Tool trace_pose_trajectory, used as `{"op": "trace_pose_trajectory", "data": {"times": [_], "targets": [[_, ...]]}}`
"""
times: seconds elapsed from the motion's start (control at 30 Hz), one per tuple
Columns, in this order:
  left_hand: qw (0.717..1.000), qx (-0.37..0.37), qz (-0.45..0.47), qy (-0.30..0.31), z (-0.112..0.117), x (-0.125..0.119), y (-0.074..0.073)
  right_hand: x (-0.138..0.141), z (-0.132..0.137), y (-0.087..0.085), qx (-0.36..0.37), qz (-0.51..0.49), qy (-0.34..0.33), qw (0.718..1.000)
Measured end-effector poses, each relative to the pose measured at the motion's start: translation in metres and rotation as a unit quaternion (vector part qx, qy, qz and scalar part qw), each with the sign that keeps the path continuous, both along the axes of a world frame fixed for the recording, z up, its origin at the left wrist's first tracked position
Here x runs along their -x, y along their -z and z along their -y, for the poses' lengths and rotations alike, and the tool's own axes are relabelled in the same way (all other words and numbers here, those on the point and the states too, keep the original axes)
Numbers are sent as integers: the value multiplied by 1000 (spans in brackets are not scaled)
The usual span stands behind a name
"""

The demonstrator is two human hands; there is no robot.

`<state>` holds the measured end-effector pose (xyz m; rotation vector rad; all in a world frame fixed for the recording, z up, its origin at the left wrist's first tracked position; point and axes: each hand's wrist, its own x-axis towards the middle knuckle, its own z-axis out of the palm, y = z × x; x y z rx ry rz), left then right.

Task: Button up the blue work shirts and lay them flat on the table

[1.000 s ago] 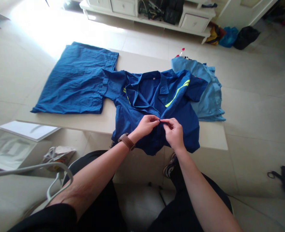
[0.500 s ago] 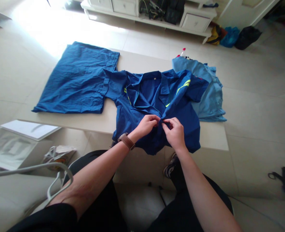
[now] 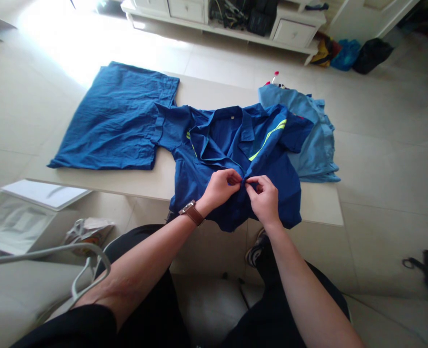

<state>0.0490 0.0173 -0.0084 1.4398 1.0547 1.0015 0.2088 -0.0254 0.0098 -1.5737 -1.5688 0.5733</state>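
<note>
A dark blue short-sleeved shirt (image 3: 206, 179) with yellow-green stripes lies face up, its collar away from me and its front open at the neck. My left hand (image 3: 221, 187), with a brown-strapped watch (image 3: 192, 212) on the wrist, pinches one front edge of the shirt. Close beside it, my right hand (image 3: 264, 197) pinches the other edge, fingertips nearly meeting the left ones. Any button between the fingers is too small to make out. The shirt's lower hem hangs over the near edge of the table.
The white table (image 3: 141, 186) also bears a blue folded garment (image 3: 115, 121) at left and light blue clothing (image 3: 313, 130) at right. A red-tipped bottle (image 3: 274, 77) stands behind that. A clear box (image 3: 21, 220) and grey cable (image 3: 65, 247) are at lower left.
Both hands have shifted slightly while staying at the shirt's front. The left hand has turned a little, and the right stripe lies straighter and shows more. The other garments have not moved.
</note>
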Motion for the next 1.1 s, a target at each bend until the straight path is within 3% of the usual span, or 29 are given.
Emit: {"op": "trace_pose_trajectory", "data": {"times": [0.17,0.33,0.43,0.63,0.77,0.93,1.1], "targets": [[997,-52,-58,2,5,3,-6,0,0,2,-4,-7,-10,1000],[976,-137,-168,17,9,6,-2,2,0,1,-2,14,-29,999],[972,-147,-181,14,11,5,-2,2,1,-2,-12,42,-47,998],[1000,-17,-25,4,10,1,-9,3,1,-2,-18,62,-39,997],[995,60,74,7,6,-2,-2,3,1,-1,-21,64,-34,997],[988,98,119,1,3,-4,6,2,0,-4,-22,78,-33,996],[988,114,103,-8,3,-3,2,3,-2,-2,-12,38,-15,999]]}}
